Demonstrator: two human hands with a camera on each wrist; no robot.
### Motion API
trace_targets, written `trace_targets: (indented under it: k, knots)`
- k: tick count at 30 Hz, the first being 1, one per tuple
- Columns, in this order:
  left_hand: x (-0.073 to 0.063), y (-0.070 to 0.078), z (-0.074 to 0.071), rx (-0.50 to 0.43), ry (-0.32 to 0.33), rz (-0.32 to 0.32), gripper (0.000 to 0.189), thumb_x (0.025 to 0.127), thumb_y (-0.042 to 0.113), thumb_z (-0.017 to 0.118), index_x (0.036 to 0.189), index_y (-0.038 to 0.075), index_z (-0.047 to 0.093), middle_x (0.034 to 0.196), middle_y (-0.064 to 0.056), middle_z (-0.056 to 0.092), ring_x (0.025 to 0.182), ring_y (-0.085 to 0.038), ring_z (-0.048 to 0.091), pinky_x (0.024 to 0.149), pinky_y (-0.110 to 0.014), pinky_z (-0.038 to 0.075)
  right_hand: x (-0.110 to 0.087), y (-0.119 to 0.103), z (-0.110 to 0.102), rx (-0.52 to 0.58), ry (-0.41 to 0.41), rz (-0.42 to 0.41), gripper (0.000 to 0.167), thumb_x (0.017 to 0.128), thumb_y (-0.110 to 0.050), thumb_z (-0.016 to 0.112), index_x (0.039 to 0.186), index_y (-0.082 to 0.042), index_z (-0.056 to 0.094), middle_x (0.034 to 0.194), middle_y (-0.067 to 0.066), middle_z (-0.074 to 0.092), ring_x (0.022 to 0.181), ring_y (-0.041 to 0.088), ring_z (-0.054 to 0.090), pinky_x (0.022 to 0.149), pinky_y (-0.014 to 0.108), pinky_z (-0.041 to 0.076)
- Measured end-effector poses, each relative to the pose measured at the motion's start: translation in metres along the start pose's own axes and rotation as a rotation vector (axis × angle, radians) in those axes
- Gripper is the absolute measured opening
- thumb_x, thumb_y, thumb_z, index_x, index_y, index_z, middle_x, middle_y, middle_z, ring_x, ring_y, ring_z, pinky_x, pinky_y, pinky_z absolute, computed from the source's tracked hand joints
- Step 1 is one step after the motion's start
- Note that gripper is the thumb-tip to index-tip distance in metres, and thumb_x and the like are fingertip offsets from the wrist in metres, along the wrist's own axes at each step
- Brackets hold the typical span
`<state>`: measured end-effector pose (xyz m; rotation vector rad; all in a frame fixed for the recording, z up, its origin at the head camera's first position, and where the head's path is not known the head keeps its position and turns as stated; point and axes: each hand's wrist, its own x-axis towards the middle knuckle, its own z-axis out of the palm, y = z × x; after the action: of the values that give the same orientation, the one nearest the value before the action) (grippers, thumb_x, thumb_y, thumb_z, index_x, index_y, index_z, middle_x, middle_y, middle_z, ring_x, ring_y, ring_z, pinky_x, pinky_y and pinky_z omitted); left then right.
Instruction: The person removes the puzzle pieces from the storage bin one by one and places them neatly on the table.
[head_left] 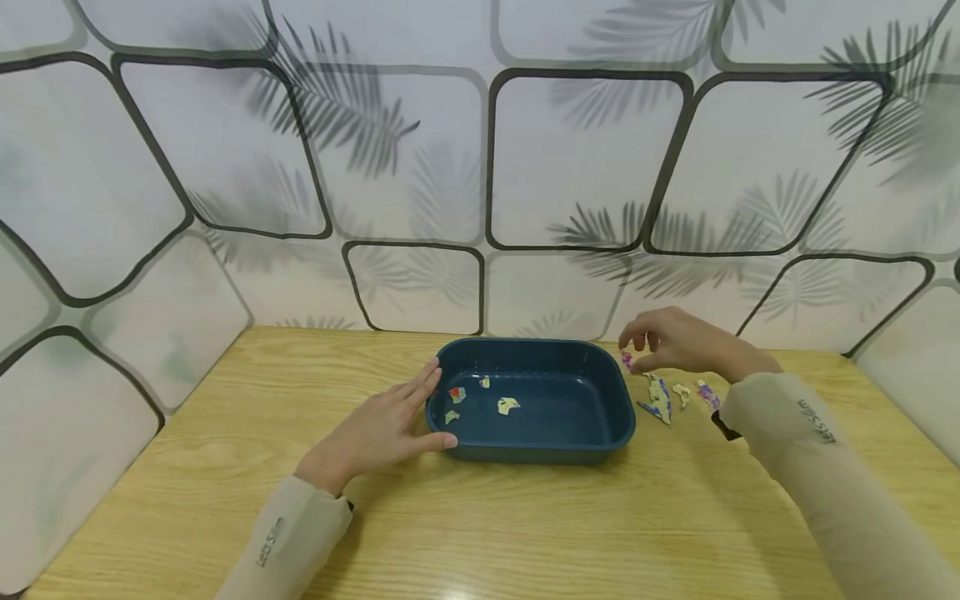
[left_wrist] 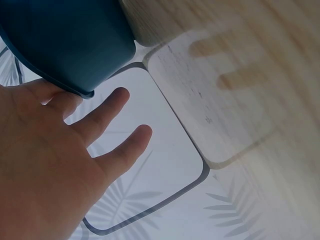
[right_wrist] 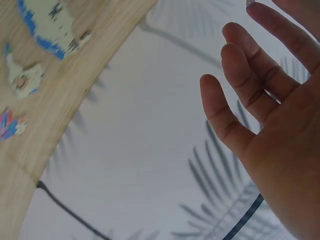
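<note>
A dark blue plastic basin [head_left: 540,450] stands on the table with several small torn scraps [head_left: 508,406] on its floor, one marked red. My left hand [head_left: 378,429] rests at its left end, thumb over the near corner and fingers along the rim. In the left wrist view, two fingers of the left hand [left_wrist: 45,150] stick out past the basin's wall. Beyond the basin's right end, my right hand [head_left: 678,342] pinches a small pink scrap [head_left: 626,359] between thumb and index finger. The other fingers of the right hand [right_wrist: 280,110] are loosely bent.
Right of the basin, on the wooden table [head_left: 525,533], lie a large pale scrap with blue edges [head_left: 657,400], a small pale scrap [head_left: 681,393] and a purple-pink one [head_left: 707,395]. A patterned wall [head_left: 555,292] rises right behind the table.
</note>
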<state>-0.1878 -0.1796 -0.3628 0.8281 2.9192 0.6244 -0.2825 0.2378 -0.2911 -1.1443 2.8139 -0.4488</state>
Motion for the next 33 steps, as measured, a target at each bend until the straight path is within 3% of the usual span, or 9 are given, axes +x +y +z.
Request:
trace_targets:
  k: [13,33]
  knots:
    - [-0.001,0.0,-0.001,-0.015,0.0,-0.01,0.096,0.096,0.058,0.062,0.159,-0.002,0.022,0.168,-0.013,0.013,0.145,-0.041,0.032,0.113,-0.06,0.031,-0.027,0.034,0.001,-0.018,0.018,0.075,0.025,0.083,-0.013,0.082,0.105,-0.004,0.074,0.086,-0.005,0.061,0.073,0.01,0.055,0.065,0.036,0.049]
    - [0.0,0.0,-0.003,-0.022,-0.018,-0.008,0.095,0.097,0.057,0.062,0.16,-0.002,0.021,0.168,-0.012,0.013,0.146,-0.041,0.031,0.113,-0.059,0.031,-0.064,0.068,0.009,-0.052,-0.012,0.199,0.025,0.084,-0.015,0.083,0.103,-0.002,0.074,0.086,-0.003,0.061,0.073,0.012,0.053,0.061,0.034,0.046]
